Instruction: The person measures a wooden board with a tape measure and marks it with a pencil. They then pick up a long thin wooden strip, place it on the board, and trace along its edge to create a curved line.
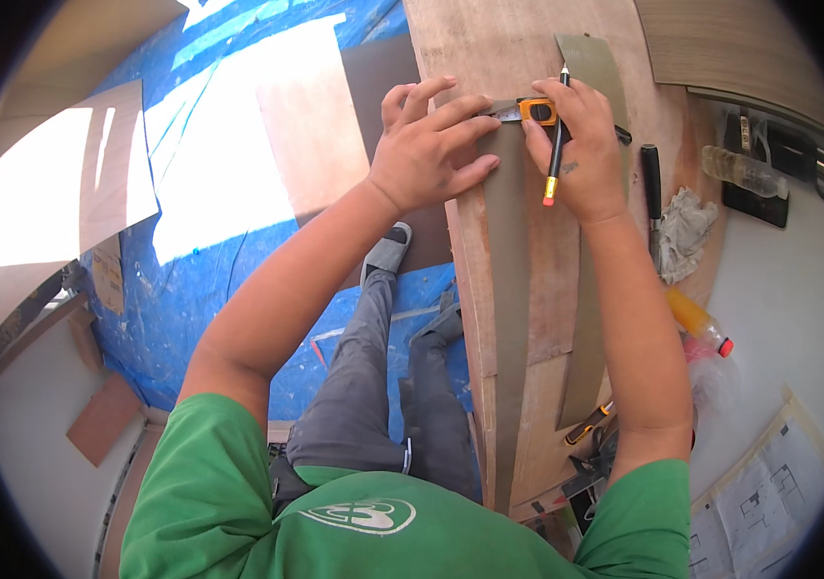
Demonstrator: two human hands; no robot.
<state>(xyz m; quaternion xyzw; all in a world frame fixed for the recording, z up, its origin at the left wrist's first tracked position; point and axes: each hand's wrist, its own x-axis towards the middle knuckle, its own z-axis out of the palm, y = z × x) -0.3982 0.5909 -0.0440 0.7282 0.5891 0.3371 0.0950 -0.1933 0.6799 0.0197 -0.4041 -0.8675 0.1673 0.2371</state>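
Note:
My left hand (426, 145) lies flat, fingers spread, on a long grey-brown laminate strip (508, 289) that runs along the edge of a plywood board (489, 48). My right hand (581, 150) holds a black pencil (557, 145) with an orange-yellow end and presses an orange tape measure (537, 111) onto the board. The short metal tape runs left from the case toward my left fingertips. A second grey-brown strip (590, 63) passes under my right hand.
A black-handled tool (651, 179) and a crumpled rag (687, 227) lie on the board's right edge. Beyond are a clear plastic bottle (745, 169), an orange bottle (697, 321), paper drawings (769, 492) and a yellow-handled tool (587, 425). Blue tarpaulin (170, 289) covers the floor on the left.

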